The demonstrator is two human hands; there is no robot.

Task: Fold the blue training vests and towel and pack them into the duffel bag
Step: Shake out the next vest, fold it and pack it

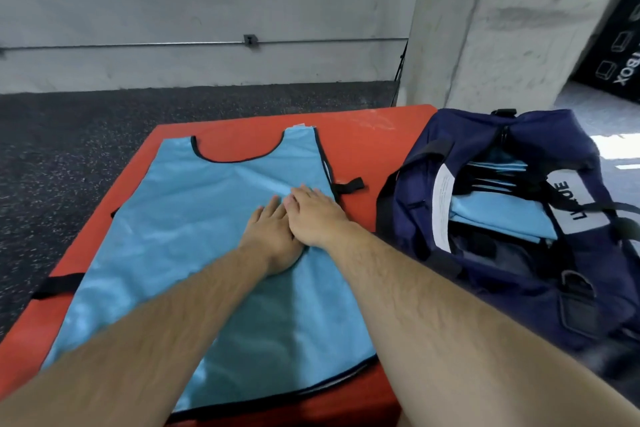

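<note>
Two flat, open hands, left hand [268, 236] and right hand [313, 215], press a blue training vest [180, 229] spread on an orange mat [374, 135]; beside it, an unzipped navy duffel bag [519, 274] holds folded blue fabric [498, 215].

Soft, even light, with a blown-out white patch on the floor [620, 147] far right. The vest [194, 218] shows a mild sheen. Wide-angle distortion bows the wall pipe [156, 44]; forearms [433, 291] at the lower edge look blurred.
</note>
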